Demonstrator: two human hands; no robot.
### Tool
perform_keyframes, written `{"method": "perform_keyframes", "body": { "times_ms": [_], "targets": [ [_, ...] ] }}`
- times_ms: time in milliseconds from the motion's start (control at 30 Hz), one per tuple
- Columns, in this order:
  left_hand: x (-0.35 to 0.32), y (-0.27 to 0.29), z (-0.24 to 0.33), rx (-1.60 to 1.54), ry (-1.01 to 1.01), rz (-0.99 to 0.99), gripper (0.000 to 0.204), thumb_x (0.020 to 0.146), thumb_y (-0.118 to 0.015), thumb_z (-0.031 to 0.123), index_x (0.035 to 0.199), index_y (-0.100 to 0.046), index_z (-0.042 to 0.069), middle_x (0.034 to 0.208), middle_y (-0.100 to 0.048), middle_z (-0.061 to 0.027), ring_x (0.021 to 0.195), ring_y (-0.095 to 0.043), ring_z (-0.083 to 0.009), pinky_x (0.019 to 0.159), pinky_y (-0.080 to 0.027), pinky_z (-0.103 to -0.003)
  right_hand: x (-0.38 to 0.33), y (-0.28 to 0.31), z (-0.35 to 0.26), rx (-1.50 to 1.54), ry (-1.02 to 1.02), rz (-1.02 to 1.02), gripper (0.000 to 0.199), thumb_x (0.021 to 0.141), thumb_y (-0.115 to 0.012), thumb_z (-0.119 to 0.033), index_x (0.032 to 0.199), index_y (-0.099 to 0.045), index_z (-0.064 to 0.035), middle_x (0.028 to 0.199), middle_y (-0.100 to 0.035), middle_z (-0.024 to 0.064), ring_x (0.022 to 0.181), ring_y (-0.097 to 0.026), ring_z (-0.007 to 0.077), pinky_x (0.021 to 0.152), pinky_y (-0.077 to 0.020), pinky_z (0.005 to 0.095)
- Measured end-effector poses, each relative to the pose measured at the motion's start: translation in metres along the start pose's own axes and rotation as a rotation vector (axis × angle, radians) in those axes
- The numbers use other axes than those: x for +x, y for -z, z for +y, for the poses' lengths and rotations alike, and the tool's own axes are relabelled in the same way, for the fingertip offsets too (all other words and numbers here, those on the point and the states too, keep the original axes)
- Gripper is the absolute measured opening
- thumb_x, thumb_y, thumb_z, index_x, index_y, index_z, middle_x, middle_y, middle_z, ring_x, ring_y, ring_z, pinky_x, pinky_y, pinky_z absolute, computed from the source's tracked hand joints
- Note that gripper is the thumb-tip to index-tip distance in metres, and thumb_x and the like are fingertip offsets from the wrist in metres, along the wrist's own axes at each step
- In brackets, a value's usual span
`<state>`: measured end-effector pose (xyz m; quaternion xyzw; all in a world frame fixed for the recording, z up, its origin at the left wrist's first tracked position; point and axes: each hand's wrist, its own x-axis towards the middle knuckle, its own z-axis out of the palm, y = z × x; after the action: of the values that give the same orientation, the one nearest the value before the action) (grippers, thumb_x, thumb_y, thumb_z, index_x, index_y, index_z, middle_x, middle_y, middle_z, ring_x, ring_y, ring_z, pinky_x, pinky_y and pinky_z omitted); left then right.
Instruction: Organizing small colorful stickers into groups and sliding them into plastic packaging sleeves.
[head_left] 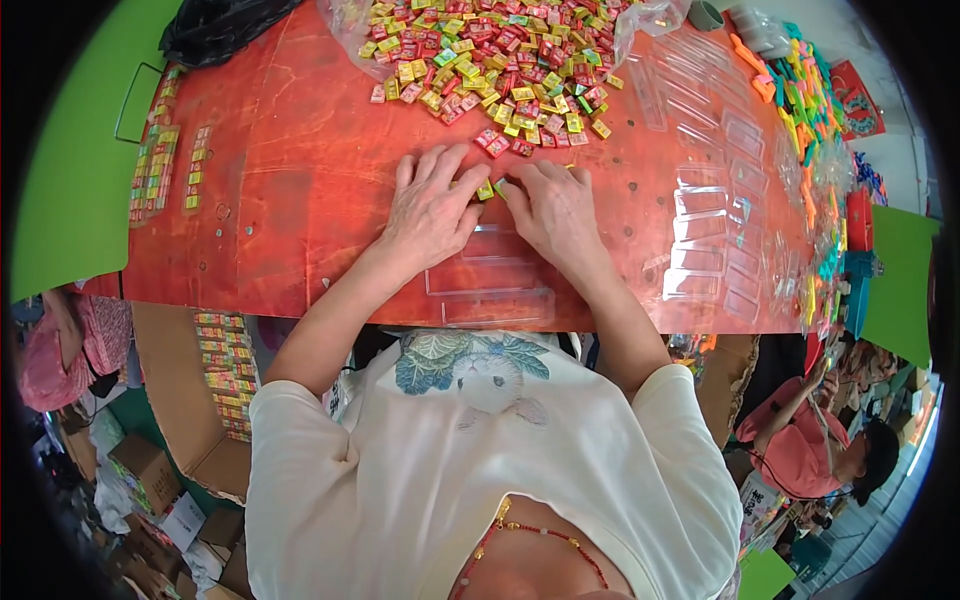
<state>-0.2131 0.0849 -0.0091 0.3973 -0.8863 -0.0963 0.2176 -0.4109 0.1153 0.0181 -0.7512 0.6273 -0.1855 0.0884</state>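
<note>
My left hand [428, 208] is low over the red table, its fingers bent and somewhat apart. Its index finger and thumb are at a small yellow box [485, 189], which lies between my two hands. My right hand [556, 210] has its fingers curled down to the tabletop, hiding most of what lies under them. A small green piece [499, 186] shows at its thumb side. Just beyond my fingertips lie a few red boxes [492, 143], at the near edge of a big pile of small red, yellow and green boxes [500, 60]. Clear plastic trays [490, 280] rest between my forearms.
More clear trays [697, 235] are laid out in rows at the right, beside colourful plastic toys [800, 110]. Filled strips of boxes [155, 170] lie at the left. A cardboard box [185, 370] stands below the table's left edge. Another person [800, 440] sits at far right.
</note>
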Motion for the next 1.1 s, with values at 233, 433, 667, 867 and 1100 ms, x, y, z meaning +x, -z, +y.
{"method": "perform_keyframes", "body": {
  "times_ms": [233,433,667,867,1100],
  "targets": [
    [-0.019,0.054,-0.026,0.0,0.163,-0.11,0.065,0.084,-0.074,0.019,0.144,-0.051,0.013,0.137,-0.05,-0.0168,0.119,-0.053,-0.0349,0.095,-0.048,-0.047,-0.002,0.017,0.008,-0.031,0.216,-0.069,0.032,0.085,-0.072,-0.021,0.113,-0.064,-0.0088,0.095,-0.063,0.0105,0.094,-0.064,0.0285,0.085,-0.0444,0.0431],
    [-0.023,0.052,-0.009,-0.022,0.188,-0.177,0.063,0.084,-0.074,0.017,0.141,-0.051,0.004,0.124,-0.051,-0.0173,0.112,-0.058,-0.0356,0.089,-0.054,-0.046,0.005,0.009,0.005,-0.099,0.203,-0.126,0.033,0.088,-0.07,-0.019,0.117,-0.062,-0.0063,0.095,-0.062,0.0119,0.096,-0.063,0.031,0.084,-0.0437,0.043],
    [-0.018,0.045,0.001,-0.032,0.234,-0.192,0.061,0.085,-0.074,0.016,0.141,-0.052,0.006,0.126,-0.051,-0.016,0.115,-0.058,-0.0354,0.091,-0.055,-0.045,0.002,0.005,0.002,0.012,0.162,-0.013,0.022,0.088,-0.07,-0.024,0.1,-0.063,-0.0065,0.088,-0.062,0.0099,0.087,-0.063,0.0281,0.077,-0.0439,0.042],
    [-0.018,0.043,0.003,-0.033,0.242,-0.183,0.06,0.084,-0.074,0.016,0.14,-0.053,0.006,0.126,-0.051,-0.0148,0.114,-0.058,-0.0349,0.09,-0.055,-0.044,0.029,0.0,0.008,-0.125,0.161,0.187,0.025,0.087,-0.071,-0.022,0.108,-0.068,-0.007,0.094,-0.063,0.0089,0.093,-0.063,0.0283,0.079,-0.0452,0.0423],
    [-0.019,0.042,0.001,-0.02,0.244,-0.185,0.06,0.084,-0.075,0.017,0.139,-0.054,0.006,0.125,-0.051,-0.0142,0.114,-0.058,-0.0345,0.089,-0.055,-0.044,0.031,0.004,0.023,-0.193,0.192,0.098,0.023,0.086,-0.072,-0.022,0.109,-0.069,-0.0163,0.095,-0.06,0.007,0.095,-0.06,0.0271,0.08,-0.0438,0.042]
  ]
}}
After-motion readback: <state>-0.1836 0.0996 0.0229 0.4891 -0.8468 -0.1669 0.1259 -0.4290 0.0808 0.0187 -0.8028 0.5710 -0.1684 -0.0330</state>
